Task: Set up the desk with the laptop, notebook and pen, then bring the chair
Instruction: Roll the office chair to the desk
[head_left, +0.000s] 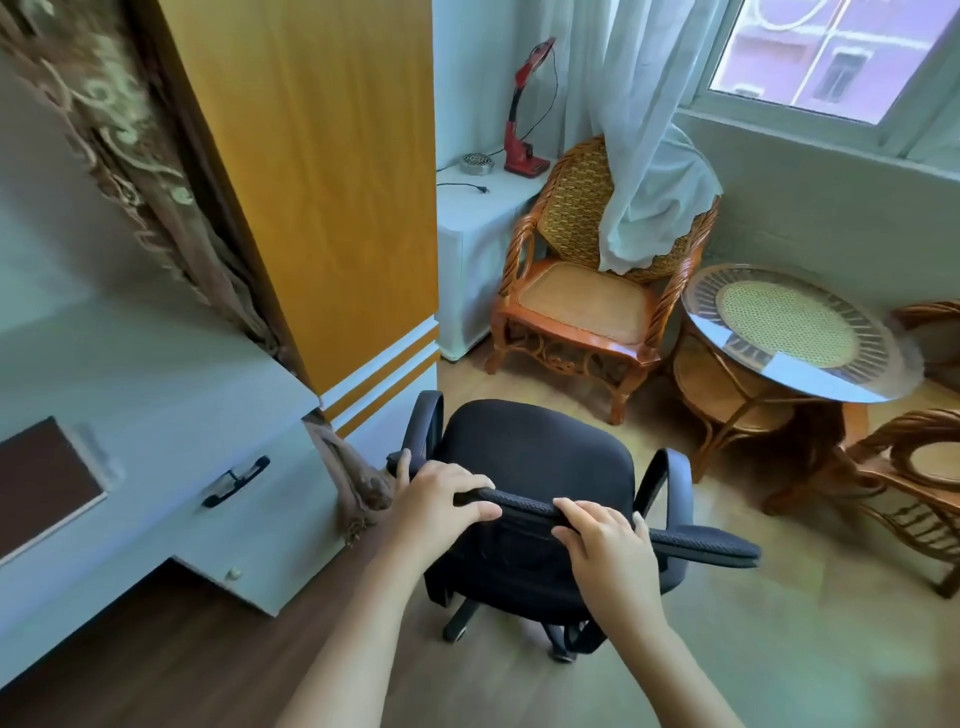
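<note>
A black office chair (535, 467) stands on the wooden floor (753, 649) in the lower middle of the frame, seen from behind and above. Both hands sit on the top edge of its backrest. The left hand (441, 493) grips the edge left of centre, fingers curled over it. The right hand (602, 540) grips the same edge to the right, fingers hooked over the rim. The two hands are apart, with a short stretch of backrest between them.

At the left of the frame is the pale desk (156, 374), its drawer carrying a dark handle (236, 480). A dark flat thing (41, 473) lies on it at the far left edge; it may be the notebook, but the view is too blurred to tell.

A wicker armchair (587, 291) and a round glass-topped table (795, 332) stand beyond the chair, under the window.
</note>
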